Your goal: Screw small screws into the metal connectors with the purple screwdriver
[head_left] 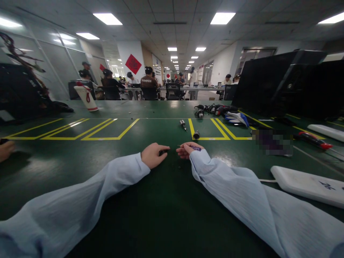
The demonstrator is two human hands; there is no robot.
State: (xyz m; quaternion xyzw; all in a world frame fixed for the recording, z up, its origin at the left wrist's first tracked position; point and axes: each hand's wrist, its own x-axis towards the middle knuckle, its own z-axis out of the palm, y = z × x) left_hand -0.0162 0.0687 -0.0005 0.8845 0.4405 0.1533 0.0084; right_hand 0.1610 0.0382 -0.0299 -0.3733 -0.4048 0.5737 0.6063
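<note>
Over the green table, my left hand (pixel 152 156) pinches a small dark part (pixel 161 152) between thumb and fingers; its exact kind is hidden. A little to the right, my right hand (pixel 185 150) is closed around a slim screwdriver with a purple translucent handle (pixel 196 147). Its thin tip points left toward the dark part, with a gap between them. Beyond my hands lie a silver metal shaft piece (pixel 183 125) and a dark round cup-like part (pixel 196 135). One tiny dark piece (pixel 179 167) rests on the table just below my right hand.
Several dark tools (pixel 212 109) and blue-white gloves (pixel 236 119) lie at the back right. A red-black screwdriver (pixel 314 139) and white power strip (pixel 309 184) are on the right. A paper cup (pixel 86 97) stands back left. Another person's hand (pixel 6 150) is at the left edge.
</note>
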